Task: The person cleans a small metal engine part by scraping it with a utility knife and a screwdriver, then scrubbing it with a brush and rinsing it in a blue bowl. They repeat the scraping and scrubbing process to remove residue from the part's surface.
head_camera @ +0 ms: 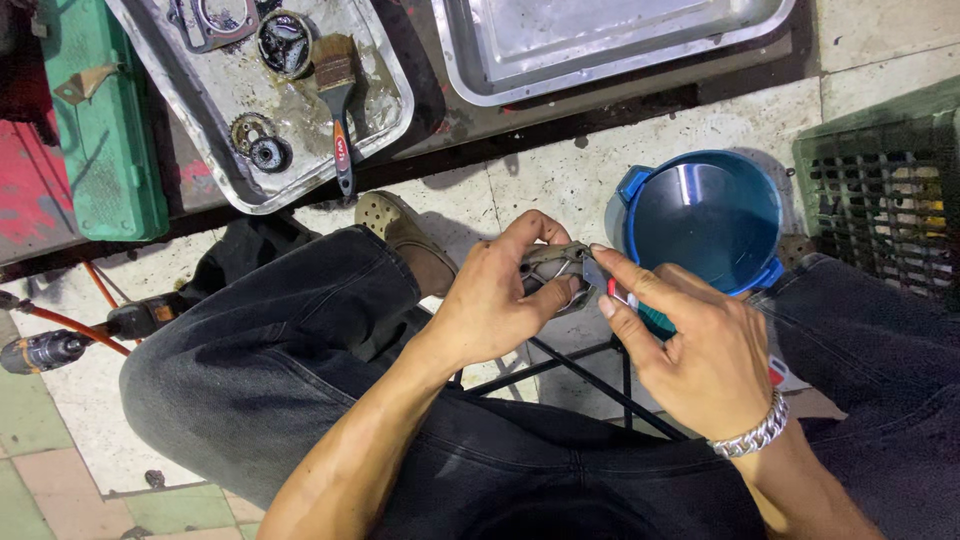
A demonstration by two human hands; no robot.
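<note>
Just left of the blue bucket, both hands are on a small grey metal part.

The left hand is wrapped around the part, thumb curled over the top. The right hand pinches a small red and white tool against its edge, fingers closed on it. Farther left of the bucket sits a grimy metal tray with a paintbrush in it, then a green case. Above the bucket there's a cleaner tray.
</note>
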